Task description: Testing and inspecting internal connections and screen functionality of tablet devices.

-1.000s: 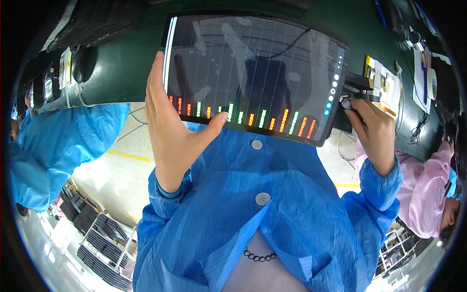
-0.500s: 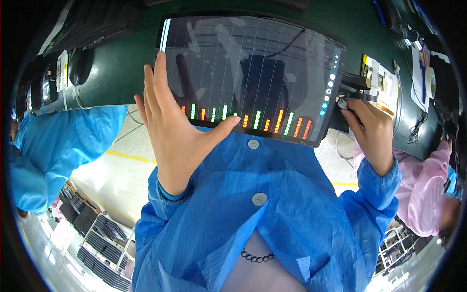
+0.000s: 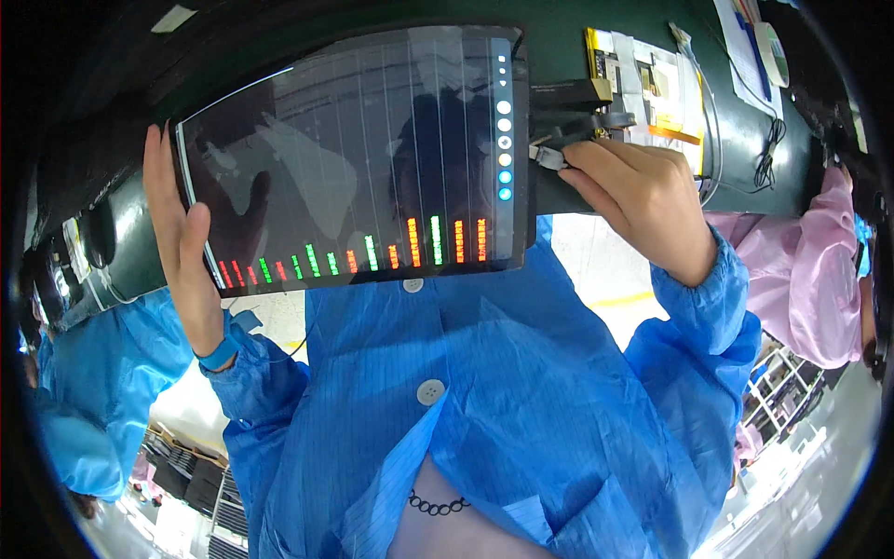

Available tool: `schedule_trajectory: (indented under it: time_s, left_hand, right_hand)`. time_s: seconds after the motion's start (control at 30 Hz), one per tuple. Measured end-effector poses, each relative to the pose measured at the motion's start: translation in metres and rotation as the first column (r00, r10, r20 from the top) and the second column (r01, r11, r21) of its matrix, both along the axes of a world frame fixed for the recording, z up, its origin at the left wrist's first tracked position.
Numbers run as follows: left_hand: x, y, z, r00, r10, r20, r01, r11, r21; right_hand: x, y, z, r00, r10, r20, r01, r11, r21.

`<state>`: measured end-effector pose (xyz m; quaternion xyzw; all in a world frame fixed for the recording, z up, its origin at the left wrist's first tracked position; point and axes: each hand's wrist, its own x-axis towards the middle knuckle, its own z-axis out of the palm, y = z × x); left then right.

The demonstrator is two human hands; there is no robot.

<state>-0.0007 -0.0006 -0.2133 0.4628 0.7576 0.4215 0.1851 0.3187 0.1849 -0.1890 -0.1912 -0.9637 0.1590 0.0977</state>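
A large dark tablet (image 3: 372, 121) lies with its lit screen up, showing rows of red and green text and a strip of round icons. My left hand (image 3: 186, 242) rests along its left edge, fingers stretched out and thumb raised apart. Off the tablet's right edge, my right hand (image 3: 643, 196) pinches a silver cable plug (image 3: 548, 156) between thumb and fingers. The plug's tip is close to that edge; whether it touches a port I cannot tell. Just above it, a dark strap or bracket (image 3: 582, 121) juts out beside the tablet.
A taped board with yellow edging (image 3: 652, 84) lies on the dark green bench (image 3: 559, 51). Beyond it are a black cable bundle (image 3: 769, 154) and a roll of tape (image 3: 771, 54). A person in blue (image 3: 112, 391) is at the left, another in pink (image 3: 792, 270) at the right.
My left hand has gone from over the screen to the tablet's left edge. The tablet and my right hand with the plug appear further left in view.
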Motion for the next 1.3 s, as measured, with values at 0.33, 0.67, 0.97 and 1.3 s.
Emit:
schedule_trajectory:
  time_s: [0.33,0.67,0.97,1.3]
  left_hand:
    - [-0.004,0.006,0.0,0.995,-0.062,-0.075,0.062,0.998,-0.005]
    - [0.001,0.008,0.006,0.997,-0.073,-0.023,0.072,0.997,-0.021]
    - [0.002,0.009,0.004,0.997,-0.079,0.017,0.079,0.997,-0.02]
    - [0.0,0.017,0.016,0.915,-0.109,0.389,0.026,0.977,0.212]
  right_hand:
    - [0.001,0.01,-0.005,0.991,0.13,-0.03,-0.128,0.99,0.05]
    - [-0.006,0.006,-0.001,0.985,0.174,0.02,-0.175,0.984,0.03]
    - [-0.005,0.01,-0.006,0.977,0.21,0.028,-0.212,0.969,0.125]
    - [-0.003,-0.018,0.025,0.995,-0.049,0.083,0.022,0.952,0.304]
